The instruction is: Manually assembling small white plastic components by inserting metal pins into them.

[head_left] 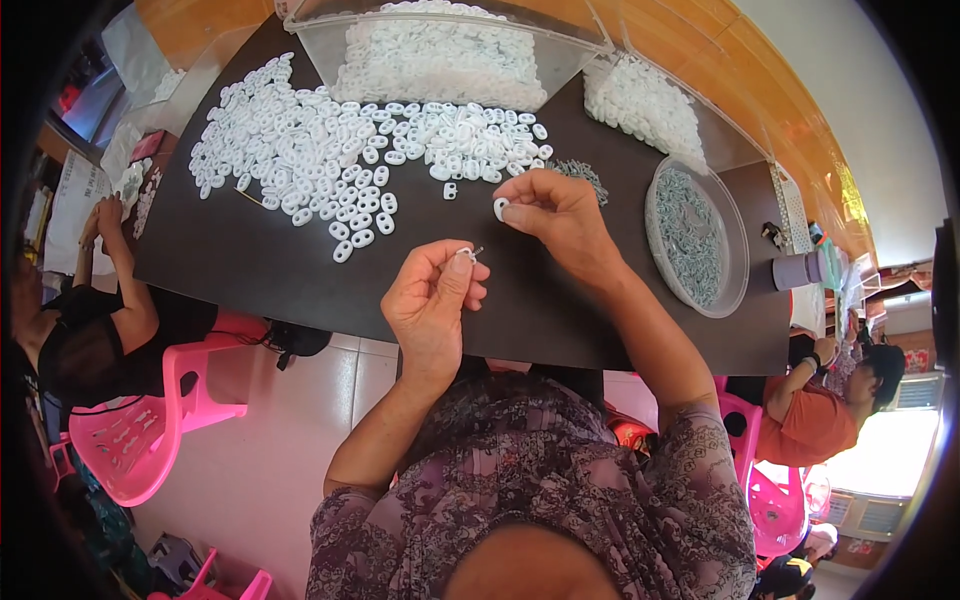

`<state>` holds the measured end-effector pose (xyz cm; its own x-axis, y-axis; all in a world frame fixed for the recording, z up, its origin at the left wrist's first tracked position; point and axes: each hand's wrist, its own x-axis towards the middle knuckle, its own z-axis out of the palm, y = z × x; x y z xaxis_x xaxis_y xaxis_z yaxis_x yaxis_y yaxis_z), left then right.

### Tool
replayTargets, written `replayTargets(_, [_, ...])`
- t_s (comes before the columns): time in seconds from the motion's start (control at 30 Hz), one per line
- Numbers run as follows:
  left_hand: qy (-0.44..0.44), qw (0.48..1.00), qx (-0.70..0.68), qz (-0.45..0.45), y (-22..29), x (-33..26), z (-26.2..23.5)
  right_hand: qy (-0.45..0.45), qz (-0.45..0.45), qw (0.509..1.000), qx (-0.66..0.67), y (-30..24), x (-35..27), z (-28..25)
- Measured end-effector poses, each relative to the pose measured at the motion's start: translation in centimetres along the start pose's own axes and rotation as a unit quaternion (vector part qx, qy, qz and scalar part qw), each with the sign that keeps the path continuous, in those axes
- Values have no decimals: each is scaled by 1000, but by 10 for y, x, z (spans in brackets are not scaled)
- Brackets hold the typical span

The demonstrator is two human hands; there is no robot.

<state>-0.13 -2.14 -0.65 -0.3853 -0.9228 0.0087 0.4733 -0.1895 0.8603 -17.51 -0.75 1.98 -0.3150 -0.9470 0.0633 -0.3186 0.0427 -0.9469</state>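
Observation:
Over the front part of the dark table, my left hand (pixel 425 315) pinches a small white plastic piece (pixel 464 254) with a metal screw (pixel 479 250) sticking out of it. My right hand (pixel 565 215), a little farther away and to the right, has a white two-hole oval plastic piece (pixel 501 207) between thumb and forefinger. Beyond both hands lie heaps of similar white ovals (pixel 320 160). A small pile of grey screws (pixel 582 176) shows just behind my right hand, partly covered by it. One loose white piece (pixel 449 190) sits apart from the heap.
A round clear dish (pixel 742 255) of screws stands at the right, beside a purple-grey jar (pixel 797 271). Clear bins (pixel 560 40) full of white pieces line the back. A thin yellowish stick (pixel 249 199) lies left. People sit at left (pixel 90 330) and right (pixel 815 420), near pink chairs (pixel 175 400).

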Motion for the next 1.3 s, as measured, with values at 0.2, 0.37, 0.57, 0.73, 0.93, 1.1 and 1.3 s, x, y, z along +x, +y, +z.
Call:
replayTargets(0.2, [3,1000,-1,-3,4,-1,2,-47,55,985,154,-18,-20,0])
replayTargets(0.37, [0,1000,-7,-5,8,-2,9,-20,57,975,212,-20,-33,11])
replayTargets(0.57, [5,1000,-24,-19,7,-4,8,16,42,976,211,-15,-45,22])
replayTargets(0.73, [7,998,-54,-30,11,-6,10,31,27,977,211,-21,-54,21])
replayTargets(0.93, [14,996,-76,-34,14,-8,9,40,9,986,160,-24,-63,23])
replayTargets(1.1, [12,996,-74,-50,12,-8,7,36,11,995,92,-27,-68,22])
replayTargets(1.3, [5,997,-54,-62,11,-10,4,62,60,979,182,-22,-67,17])
